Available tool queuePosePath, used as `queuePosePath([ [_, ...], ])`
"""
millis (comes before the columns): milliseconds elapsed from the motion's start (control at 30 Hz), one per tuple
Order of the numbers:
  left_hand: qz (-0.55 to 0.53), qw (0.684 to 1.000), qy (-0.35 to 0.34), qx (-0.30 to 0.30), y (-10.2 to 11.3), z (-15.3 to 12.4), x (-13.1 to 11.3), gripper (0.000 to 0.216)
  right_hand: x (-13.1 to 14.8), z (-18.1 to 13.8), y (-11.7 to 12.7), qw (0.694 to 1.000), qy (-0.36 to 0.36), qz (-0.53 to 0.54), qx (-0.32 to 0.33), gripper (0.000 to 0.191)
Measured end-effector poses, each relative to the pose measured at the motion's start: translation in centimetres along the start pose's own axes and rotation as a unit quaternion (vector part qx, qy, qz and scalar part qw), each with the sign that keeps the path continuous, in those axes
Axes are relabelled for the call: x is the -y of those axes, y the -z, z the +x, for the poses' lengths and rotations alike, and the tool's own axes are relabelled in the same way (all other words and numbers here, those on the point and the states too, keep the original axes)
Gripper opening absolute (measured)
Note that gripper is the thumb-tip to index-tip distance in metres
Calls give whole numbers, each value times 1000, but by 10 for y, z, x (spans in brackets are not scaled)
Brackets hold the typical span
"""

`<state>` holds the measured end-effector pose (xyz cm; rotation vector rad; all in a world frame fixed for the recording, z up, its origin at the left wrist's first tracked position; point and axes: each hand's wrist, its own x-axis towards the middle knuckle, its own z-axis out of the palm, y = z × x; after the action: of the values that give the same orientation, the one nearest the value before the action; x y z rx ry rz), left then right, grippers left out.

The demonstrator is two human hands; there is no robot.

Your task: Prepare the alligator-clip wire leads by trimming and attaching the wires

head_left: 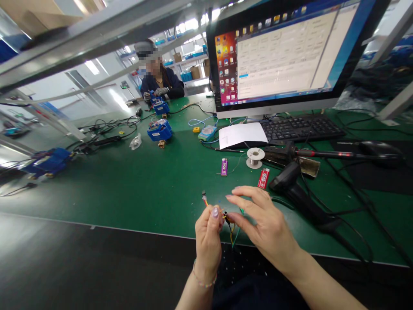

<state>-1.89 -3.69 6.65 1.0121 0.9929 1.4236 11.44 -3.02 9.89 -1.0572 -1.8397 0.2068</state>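
My left hand [208,237] pinches a thin bundle of coloured wires [232,234], with a small connector tip [204,196] sticking up above the thumb. My right hand [263,224] meets it from the right, fingertips gripping the same wires at a small dark joint between the two hands. Yellow, green and dark strands hang down below the hands, over the front edge of the green table mat [145,193].
Beyond the hands lie a purple lighter [224,166], a red lighter [263,178], a solder spool [255,157], a soldering iron [309,153] and a black handheld scanner [290,181]. A monitor [284,51], keyboard [300,128] and mouse [379,150] stand at the right. Another person [159,84] works on blue devices [159,130] at the far end.
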Motion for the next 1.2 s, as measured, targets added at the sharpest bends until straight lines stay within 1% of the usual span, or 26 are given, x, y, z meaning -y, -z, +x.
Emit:
queuePosePath([
  [200,-27,999,27,22,0,-6,-7,36,2,4,2,999,14,29,-12,7],
  [633,-5,999,27,42,0,-8,-9,36,9,-1,6,999,33,8,-7,9],
  [833,50,997,14,54,-1,-11,-12,35,9,-2,7,999,35,-1,-6,11],
  [1000,117,991,0,58,-6,-13,-18,42,12,-1,10,999,30,-14,-10,11],
  [1100,142,988,-3,64,-11,-13,-22,44,14,-1,9,998,45,-31,-18,9],
  [1200,157,985,-9,78,-13,-12,-24,46,16,-3,6,995,63,-72,-27,6],
])
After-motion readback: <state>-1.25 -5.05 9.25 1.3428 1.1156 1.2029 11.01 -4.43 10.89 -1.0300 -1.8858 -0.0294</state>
